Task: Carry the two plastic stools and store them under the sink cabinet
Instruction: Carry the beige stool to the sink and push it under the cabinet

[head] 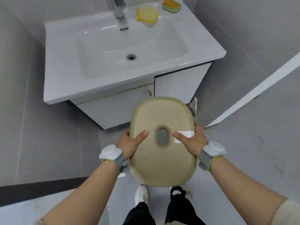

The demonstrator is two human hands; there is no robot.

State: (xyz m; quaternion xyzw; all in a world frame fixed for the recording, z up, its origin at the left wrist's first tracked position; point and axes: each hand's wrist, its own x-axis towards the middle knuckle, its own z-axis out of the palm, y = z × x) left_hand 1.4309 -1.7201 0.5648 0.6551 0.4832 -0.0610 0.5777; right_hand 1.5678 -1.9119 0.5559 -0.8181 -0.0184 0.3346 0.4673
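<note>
Both hands, left (129, 143) and right (190, 141), clamp stool (162, 127) at frame centre; we risk knocking sink cabinet (113, 109) or losing our grip while crouching.

Grey tiled floor (48, 151) under sink cabinet (116, 111) and shoes (141, 194).

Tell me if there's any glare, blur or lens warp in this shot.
Head view: soft, even light; small glints on the sink rim and tap; wide-angle bending of walls and cabinet edges; the stool and both hands are fairly sharp, the top edge slightly soft.
</note>
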